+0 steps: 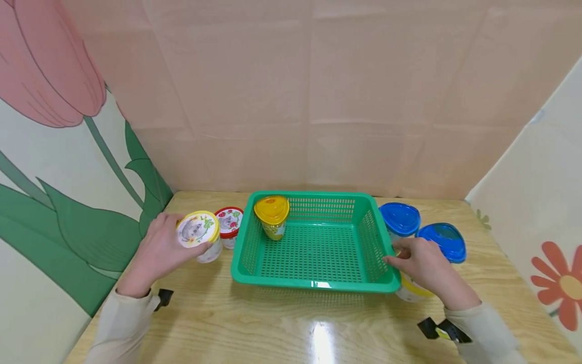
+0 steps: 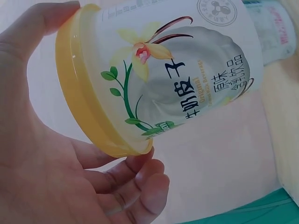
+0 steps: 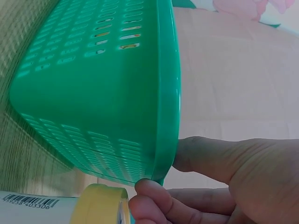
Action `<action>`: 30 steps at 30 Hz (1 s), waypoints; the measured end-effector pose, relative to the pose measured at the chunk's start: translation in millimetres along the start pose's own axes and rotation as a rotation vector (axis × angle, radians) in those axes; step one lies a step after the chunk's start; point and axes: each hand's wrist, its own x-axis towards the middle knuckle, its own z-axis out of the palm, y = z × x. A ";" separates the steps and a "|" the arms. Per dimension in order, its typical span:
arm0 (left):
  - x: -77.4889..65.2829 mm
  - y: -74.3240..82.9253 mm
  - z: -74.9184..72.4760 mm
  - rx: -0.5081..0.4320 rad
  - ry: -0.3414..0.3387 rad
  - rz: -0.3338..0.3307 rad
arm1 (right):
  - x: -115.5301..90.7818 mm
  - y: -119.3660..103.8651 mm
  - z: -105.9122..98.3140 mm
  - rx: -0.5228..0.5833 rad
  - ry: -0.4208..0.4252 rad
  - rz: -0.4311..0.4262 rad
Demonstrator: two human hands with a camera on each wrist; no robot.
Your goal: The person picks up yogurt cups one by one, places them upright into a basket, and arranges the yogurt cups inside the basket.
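My left hand (image 1: 159, 247) grips a milk drink cup (image 1: 209, 253) by its yellow-edged lid, left of the green basket (image 1: 318, 284). In the left wrist view, thumb and fingers go round the lid of this cup (image 2: 140, 84), which bears a printed flower. My right hand (image 1: 423, 265) pinches the basket's right rim, as the right wrist view shows with the thumb on one side of the rim (image 3: 168, 93) and fingers on the other. Inside the basket, a cup with an orange-yellow lid (image 1: 273, 210) stands in the back left corner.
A cup with a red-edged lid (image 1: 229, 221) stands between the left hand's cup and the basket. Right of the basket are two blue-lidded containers (image 1: 400, 218) and a yellow-lidded cup (image 1: 411, 290), partly behind the right hand. A pink-beige backdrop (image 1: 309, 101) rises behind the wooden table (image 1: 254, 328).
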 end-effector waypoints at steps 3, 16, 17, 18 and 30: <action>2.4 5.1 -1.7 0.009 0.008 -0.001 | -0.2 -0.2 -0.2 0.004 0.002 -0.003; 9.3 16.4 -1.6 0.006 0.005 0.035 | 0.9 -2.1 1.0 0.001 -0.020 0.007; 9.7 16.7 -1.3 0.006 0.007 0.041 | 0.8 -1.9 1.2 -0.001 -0.020 0.007; 10.1 16.9 -1.0 0.005 0.009 0.047 | 0.5 -1.8 1.5 -0.002 -0.021 0.006; 11.6 20.3 -0.5 0.005 0.047 0.095 | -0.3 -1.9 1.5 -0.011 -0.011 0.006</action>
